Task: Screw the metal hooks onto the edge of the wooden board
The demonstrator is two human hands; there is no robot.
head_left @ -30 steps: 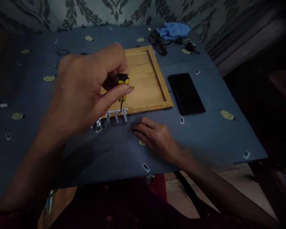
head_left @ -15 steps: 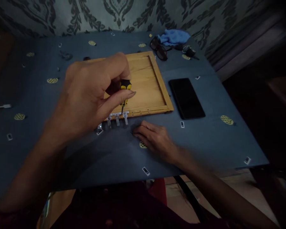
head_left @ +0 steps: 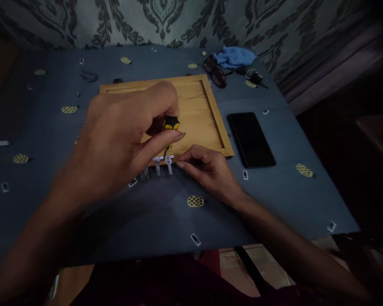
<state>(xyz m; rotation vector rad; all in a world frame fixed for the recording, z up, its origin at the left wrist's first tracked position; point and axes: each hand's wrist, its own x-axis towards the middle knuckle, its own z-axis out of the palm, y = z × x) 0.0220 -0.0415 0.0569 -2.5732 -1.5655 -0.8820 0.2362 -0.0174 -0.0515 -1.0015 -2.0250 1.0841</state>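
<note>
My left hand (head_left: pixel 118 131) is closed round a short black and yellow screwdriver (head_left: pixel 171 123), held upright with its shaft pointing down at the near edge of a wooden framed panel (head_left: pixel 198 104). Several silver metal hooks (head_left: pixel 169 165) line that edge, and the screwdriver's tip is beside the rightmost ones. Part of the row is hidden behind my left hand. Just right of the hooks, my right hand (head_left: pixel 212 172) has its thumb and forefinger pinched at the panel's edge. Whatever is between those fingertips is too small to make out.
A black phone (head_left: pixel 252 139) lies right of the panel. Behind it are sunglasses (head_left: pixel 215 72), a blue cloth (head_left: pixel 235 57) and keys (head_left: pixel 255 77). On the left a white cable end (head_left: pixel 3 143) rests on the patterned tablecloth (head_left: pixel 153 229).
My right hand has moved up from the tablecloth to the panel's near edge, beside the hooks. My left hand still holds the screwdriver over them. The whole view has shifted slightly.
</note>
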